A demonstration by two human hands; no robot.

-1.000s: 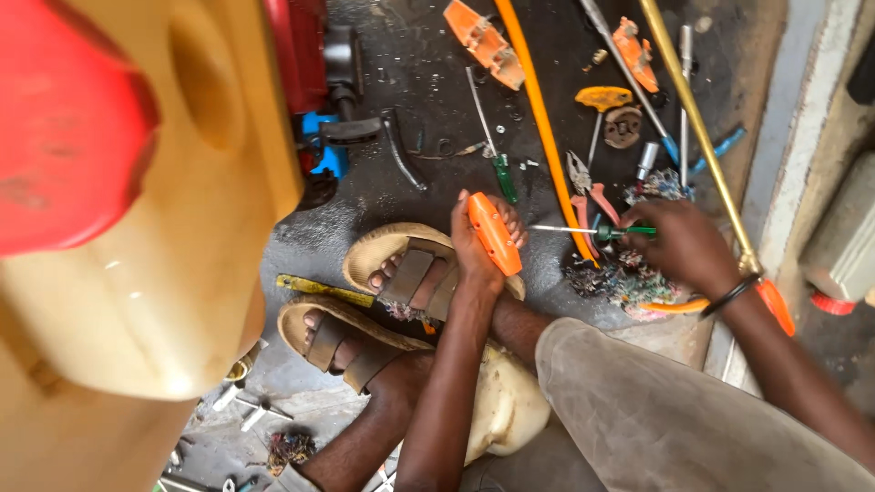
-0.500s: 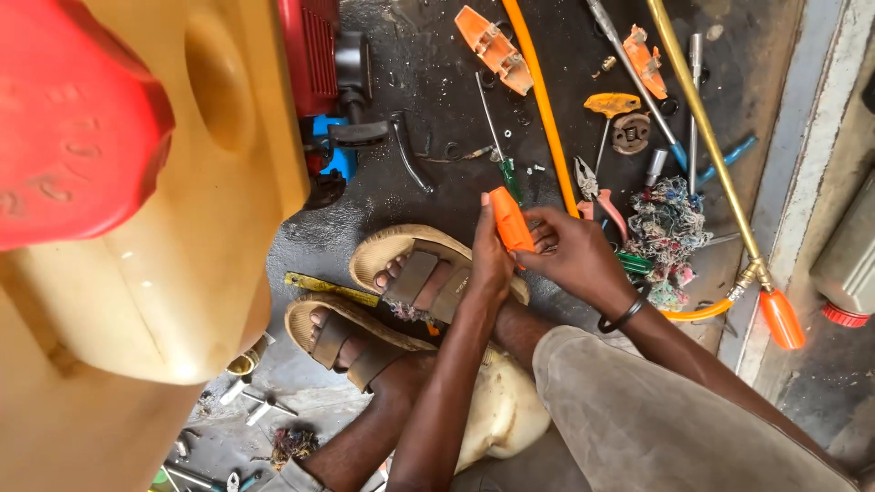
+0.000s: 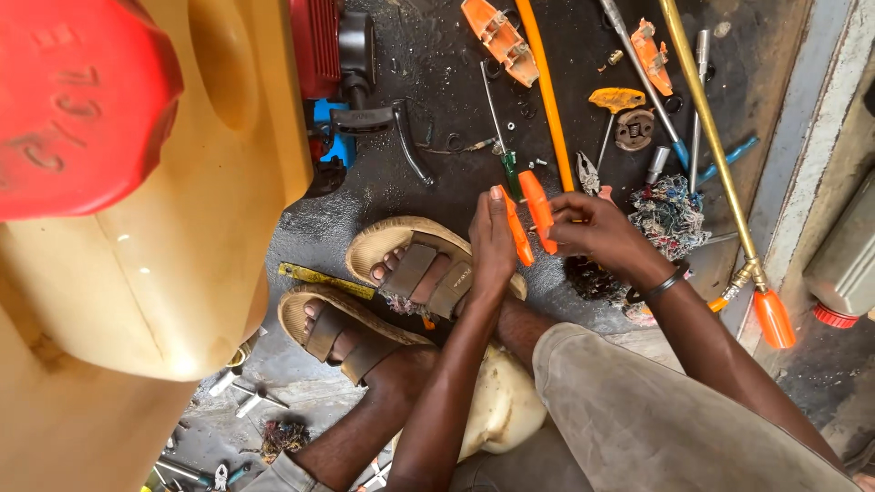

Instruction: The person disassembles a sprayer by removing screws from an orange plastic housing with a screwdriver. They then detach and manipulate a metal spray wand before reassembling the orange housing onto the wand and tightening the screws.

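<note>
My left hand (image 3: pixel 492 244) is raised above my sandalled feet (image 3: pixel 415 273) and grips a slim orange plastic piece (image 3: pixel 518 232) upright. Just to its right, my right hand (image 3: pixel 597 232) pinches a second orange plastic piece (image 3: pixel 539 208) close beside the first. The two pieces stand nearly parallel; whether they touch is unclear. A dark band circles my right wrist (image 3: pixel 663 284). Directly behind the hands a green-handled screwdriver (image 3: pixel 504 137) lies on the dark floor.
A big yellow tank (image 3: pixel 182 228) with a red cap (image 3: pixel 77 105) fills the left. A red motor unit (image 3: pixel 321 46), an orange tube (image 3: pixel 547 100), a brass lance with orange tip (image 3: pixel 729 210), pliers (image 3: pixel 588 173), an orange housing (image 3: pixel 497 36) and a rag pile (image 3: pixel 670 210) litter the floor.
My right hand has come back from the rag pile on the right to meet my left hand. It now holds a second orange piece beside the first.
</note>
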